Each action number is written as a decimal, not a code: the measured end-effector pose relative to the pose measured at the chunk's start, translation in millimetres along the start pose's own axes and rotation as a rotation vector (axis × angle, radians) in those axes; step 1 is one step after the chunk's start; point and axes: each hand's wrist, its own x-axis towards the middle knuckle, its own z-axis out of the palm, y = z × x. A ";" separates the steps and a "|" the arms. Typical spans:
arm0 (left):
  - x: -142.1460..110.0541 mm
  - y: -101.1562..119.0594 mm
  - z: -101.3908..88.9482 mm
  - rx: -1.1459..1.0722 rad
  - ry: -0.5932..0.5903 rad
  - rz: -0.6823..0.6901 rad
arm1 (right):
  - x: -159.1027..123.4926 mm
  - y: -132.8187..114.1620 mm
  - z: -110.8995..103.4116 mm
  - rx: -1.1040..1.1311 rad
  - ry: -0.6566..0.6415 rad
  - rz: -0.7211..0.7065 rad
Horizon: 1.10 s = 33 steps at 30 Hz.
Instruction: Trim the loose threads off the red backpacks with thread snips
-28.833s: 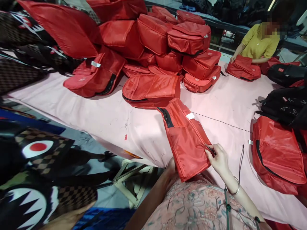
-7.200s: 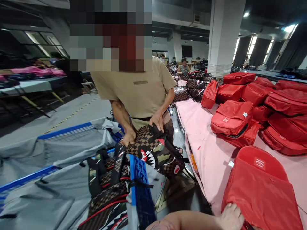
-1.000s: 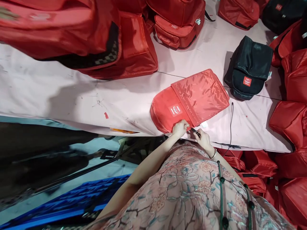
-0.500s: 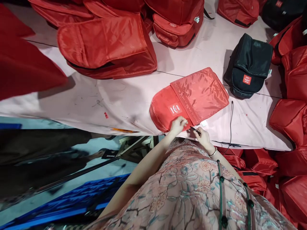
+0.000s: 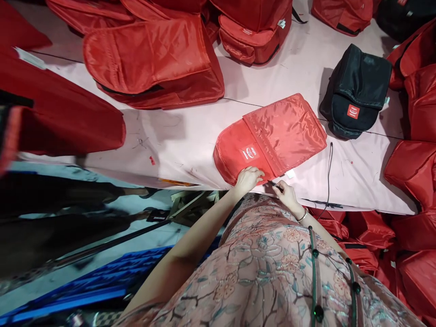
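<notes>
A flat red bag (image 5: 228, 150) with a white printed logo lies slanted on the pale cloth-covered table, its lower edge near my body. My left hand (image 5: 250, 178) rests on that edge with fingers curled, gripping the fabric; the fingertips are partly hidden. Just right of it, my right hand (image 5: 287, 194) is closed around small black thread snips (image 5: 277, 185). Their dark tip points left and reaches the bag's edge, close to my left fingers. A white tag (image 5: 290, 174) sticks out beside the bag.
A black bag (image 5: 356, 93) stands to the right. Red bags (image 5: 153, 63) are piled along the back, with more (image 5: 412, 172) at the right edge. A large red bag (image 5: 71, 118) overhangs the table's left side. A black cord (image 5: 329, 177) lies near the front edge.
My left hand has moved slightly left and down from a raised pinch onto the fabric. The snips have come closer to the bag's edge. At the left, a red bag has swung further into view.
</notes>
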 end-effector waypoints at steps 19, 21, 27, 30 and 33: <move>-1.5 13.2 5.7 0.088 -0.011 -0.004 | 7.2 -9.8 0.1 -0.198 -0.076 -0.053; -1.7 14.3 5.0 0.080 -0.014 -0.012 | 8.3 -11.0 0.4 -0.230 -0.074 -0.059; -2.8 13.2 1.8 0.039 0.058 -0.142 | 8.4 -8.5 1.0 -0.118 -0.041 -0.024; -6.2 12.4 -0.5 0.035 0.119 -0.321 | 5.0 -5.5 0.7 -0.006 0.005 -0.003; -10.9 16.9 0.2 0.094 0.136 -0.353 | 1.9 -3.9 0.1 0.031 0.012 0.012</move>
